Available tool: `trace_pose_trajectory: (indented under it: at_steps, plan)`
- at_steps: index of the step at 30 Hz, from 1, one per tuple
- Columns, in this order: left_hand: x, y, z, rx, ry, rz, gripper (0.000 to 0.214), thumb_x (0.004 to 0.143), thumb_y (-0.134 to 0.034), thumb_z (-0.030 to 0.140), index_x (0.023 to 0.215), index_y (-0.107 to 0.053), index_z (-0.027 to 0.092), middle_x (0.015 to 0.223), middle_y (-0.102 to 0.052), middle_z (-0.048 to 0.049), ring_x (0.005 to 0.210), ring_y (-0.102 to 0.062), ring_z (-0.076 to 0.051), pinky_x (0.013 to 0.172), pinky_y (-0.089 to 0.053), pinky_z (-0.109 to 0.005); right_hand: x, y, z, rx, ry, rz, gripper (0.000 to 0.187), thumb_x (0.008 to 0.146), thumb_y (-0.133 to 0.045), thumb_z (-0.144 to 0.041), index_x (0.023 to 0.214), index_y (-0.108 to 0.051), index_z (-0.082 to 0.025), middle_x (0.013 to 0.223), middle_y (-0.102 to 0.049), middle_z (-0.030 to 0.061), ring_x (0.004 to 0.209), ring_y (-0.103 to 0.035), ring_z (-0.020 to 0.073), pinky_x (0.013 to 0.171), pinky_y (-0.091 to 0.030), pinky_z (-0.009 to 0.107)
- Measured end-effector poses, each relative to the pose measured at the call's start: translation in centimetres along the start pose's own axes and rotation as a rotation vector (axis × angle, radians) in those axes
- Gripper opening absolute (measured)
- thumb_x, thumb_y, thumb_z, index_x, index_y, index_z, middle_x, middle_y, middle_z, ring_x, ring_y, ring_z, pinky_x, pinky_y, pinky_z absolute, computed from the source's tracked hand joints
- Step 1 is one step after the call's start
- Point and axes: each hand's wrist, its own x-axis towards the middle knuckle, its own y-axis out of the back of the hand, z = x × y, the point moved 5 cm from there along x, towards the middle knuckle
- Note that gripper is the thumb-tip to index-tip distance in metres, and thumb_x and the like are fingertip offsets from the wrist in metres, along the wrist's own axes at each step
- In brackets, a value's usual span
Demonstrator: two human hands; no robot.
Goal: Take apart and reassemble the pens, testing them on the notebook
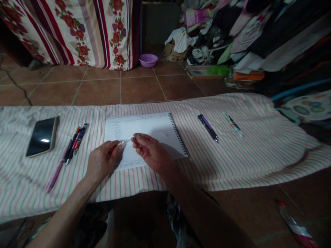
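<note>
Holding what seems a pen (125,141), the left hand (102,157) overhangs paper (152,124).

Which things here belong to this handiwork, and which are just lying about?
Likely in use:
slim, pale-tipped pen-like piece in left hand
tiny unclear piece in right hand
white spiral-bound notebook beneath

Apparently lying about:
dark rectangular phone
round purple bowl

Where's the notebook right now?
In the head view, the notebook lies left of centre on the striped cloth, partly hidden by the left hand and right hand, with the purple-and-black pen to its right.
</note>
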Motion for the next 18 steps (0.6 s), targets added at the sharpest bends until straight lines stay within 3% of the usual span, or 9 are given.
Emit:
trace_pose_trajectory:
  at_steps: [12, 18]
  plan:
    - [-0.02, -0.02, -0.1, 0.004, 0.002, 0.009, 0.037, 0.086, -0.04, 0.045, 0.095, -0.066, 0.021, 0.084, -0.07, -0.0049, 0.072, -0.065, -0.018, 0.062, -0.047, -0.026, 0.36, 0.22, 0.51, 0.176, -0.153, -0.072, 0.004, 0.077, -0.063, -0.017, 0.077, -0.063, -0.013, 0.071, -0.064, -0.0002, 0.059, -0.057, 0.0031, 0.048, -0.042, 0.009]
    - [0.0, 0.1, 0.07, -0.003, 0.009, 0.005, 0.037, 0.085, -0.04, 0.045, 0.095, -0.066, 0.02, 0.081, -0.07, -0.0039, 0.068, -0.065, -0.017, 0.058, -0.046, -0.025, 0.33, 0.17, 0.74, 0.26, -0.228, -0.077, 0.01, 0.082, -0.055, -0.014, 0.077, -0.063, -0.011, 0.069, -0.064, 0.0011, 0.058, -0.057, 0.0026, 0.047, -0.042, 0.007]
